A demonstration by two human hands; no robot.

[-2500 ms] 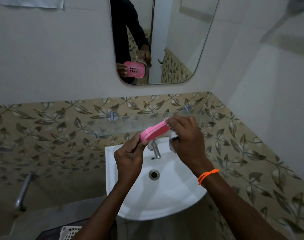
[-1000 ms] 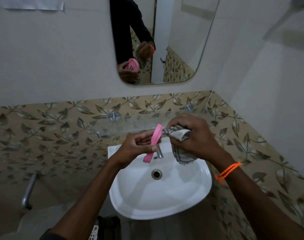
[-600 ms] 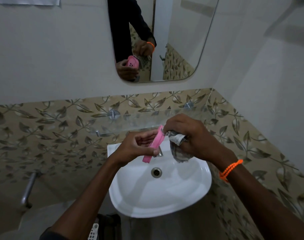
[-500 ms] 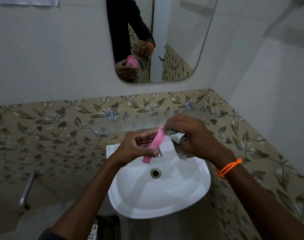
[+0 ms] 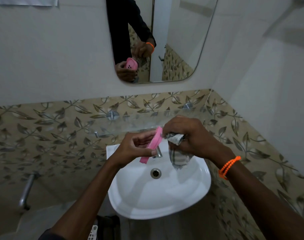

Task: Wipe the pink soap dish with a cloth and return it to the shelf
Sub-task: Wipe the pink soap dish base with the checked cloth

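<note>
Over the sink (image 5: 191, 201), we now hold the dish (image 5: 153, 144) on edge in our left hand (image 5: 133, 149); our right hand (image 5: 191, 134), gripping the cloth (image 5: 178, 153), rubs its rim, so wiping continues; shelf (image 5: 147, 120) waits.

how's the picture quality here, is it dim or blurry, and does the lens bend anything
Head view: dim, flat light, no glare on the mirror; wide-angle lens bows the tile border and walls; the soap dish and cloth are fairly sharp, the frame corners soft; the white sink is the brightest area.
</note>
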